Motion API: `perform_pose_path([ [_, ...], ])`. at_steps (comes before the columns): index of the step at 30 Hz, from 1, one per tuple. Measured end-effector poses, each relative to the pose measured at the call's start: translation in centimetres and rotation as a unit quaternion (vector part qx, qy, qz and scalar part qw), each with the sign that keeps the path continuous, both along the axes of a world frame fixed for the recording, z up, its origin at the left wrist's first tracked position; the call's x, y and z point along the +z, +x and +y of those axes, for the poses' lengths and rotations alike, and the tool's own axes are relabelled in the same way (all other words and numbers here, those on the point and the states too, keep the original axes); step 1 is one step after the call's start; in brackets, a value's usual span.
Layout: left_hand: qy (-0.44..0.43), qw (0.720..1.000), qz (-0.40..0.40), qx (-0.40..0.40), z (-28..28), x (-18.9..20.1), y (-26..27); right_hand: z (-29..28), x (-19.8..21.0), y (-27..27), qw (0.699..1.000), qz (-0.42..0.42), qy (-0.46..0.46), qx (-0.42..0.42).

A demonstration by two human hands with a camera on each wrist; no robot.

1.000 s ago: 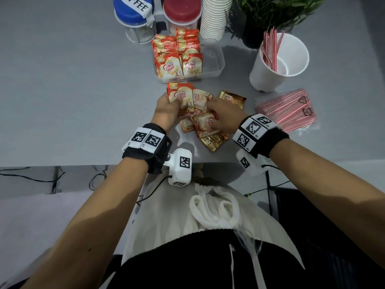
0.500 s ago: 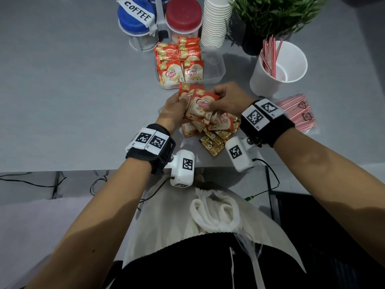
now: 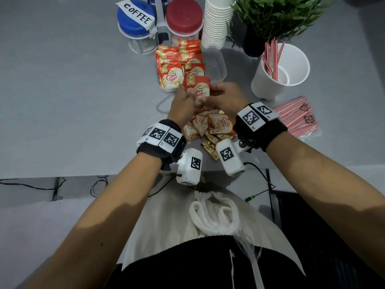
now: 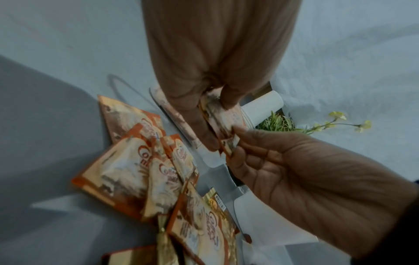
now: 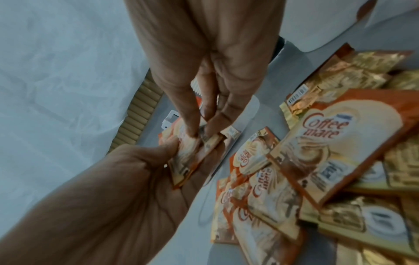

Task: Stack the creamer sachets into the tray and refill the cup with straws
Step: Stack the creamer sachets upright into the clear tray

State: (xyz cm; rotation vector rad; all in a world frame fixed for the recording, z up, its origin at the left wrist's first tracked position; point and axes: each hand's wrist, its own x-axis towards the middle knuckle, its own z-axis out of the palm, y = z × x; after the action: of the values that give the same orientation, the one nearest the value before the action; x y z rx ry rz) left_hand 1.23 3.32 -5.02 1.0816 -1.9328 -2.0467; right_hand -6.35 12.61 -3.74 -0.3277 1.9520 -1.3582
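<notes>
Held sachets (image 3: 196, 91) nearer tray (image 3: 216, 65)

Both bare forearms reach forward over the table edge, converging toward the middle. Each wrist wears a black band with white coded tags and a white camera block slung beneath. The left hand (image 3: 184, 107) sits palm inward, its thumb and fingers (image 4: 199, 125) pinching a small bundle of creamer sachets (image 3: 198, 91) held upright. The right hand (image 3: 226, 99) meets it from the other side, thumb and fingertips (image 5: 192, 123) pinching the same bundle. The 2 hands nearly touch.
</notes>
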Motion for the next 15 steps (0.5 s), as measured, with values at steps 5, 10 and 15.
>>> perform_pose_path([
  [5,-0.154,0.986,-0.016,-0.061,-1.7,1.1,-1.6,-1.1,1.3,-1.8,0.998,0.064,0.020,-0.006],
  [10,-0.368,0.925,-0.062,-0.069,-5.1,1.5,-2.8,-2.6,1.4,-4.9,0.984,0.156,0.075,-0.038],
  [15,-0.426,0.889,-0.137,-0.096,-7.0,0.7,-2.6,-3.9,0.5,-6.4,0.966,0.217,0.143,-0.004],
])
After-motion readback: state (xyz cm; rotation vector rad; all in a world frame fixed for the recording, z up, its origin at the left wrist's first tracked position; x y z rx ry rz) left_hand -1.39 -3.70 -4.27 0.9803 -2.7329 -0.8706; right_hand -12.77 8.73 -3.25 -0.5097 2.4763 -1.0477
